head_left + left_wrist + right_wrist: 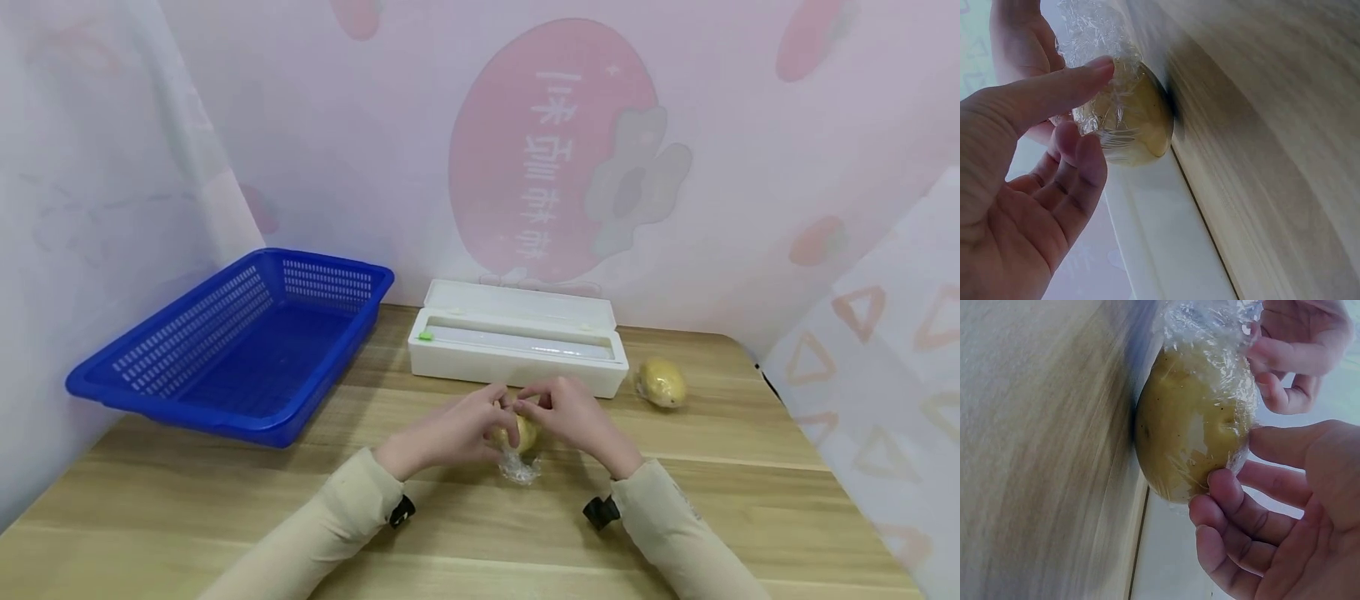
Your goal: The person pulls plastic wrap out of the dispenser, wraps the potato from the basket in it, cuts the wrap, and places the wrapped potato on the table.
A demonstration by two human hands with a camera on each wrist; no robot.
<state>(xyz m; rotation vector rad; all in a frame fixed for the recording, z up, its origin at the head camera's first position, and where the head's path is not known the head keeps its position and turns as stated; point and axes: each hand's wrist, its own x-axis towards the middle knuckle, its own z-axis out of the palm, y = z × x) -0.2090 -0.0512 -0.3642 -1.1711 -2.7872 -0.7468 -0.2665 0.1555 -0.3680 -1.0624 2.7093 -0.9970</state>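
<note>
A yellow-brown potato (527,435) sits on the table between the two hands, wrapped in clear cling film. A crumpled tail of the cling film (519,468) sticks out on the near side. My left hand (468,425) pinches the film at the top of the potato, its thumb lying over crinkled plastic in the left wrist view. From the other side, my right hand (573,417) pinches film with thumb and forefinger. Its other curled fingertips touch the potato (1179,431) in the right wrist view. The fingertips of both hands nearly meet above it.
Behind the hands stands a white cling film box (517,371), lid raised, with a roll inside and a green slider (425,336). Another film-wrapped potato (663,383) lies to its right. A blue plastic basket (281,429) stands at the left. A printed curtain hangs behind the table.
</note>
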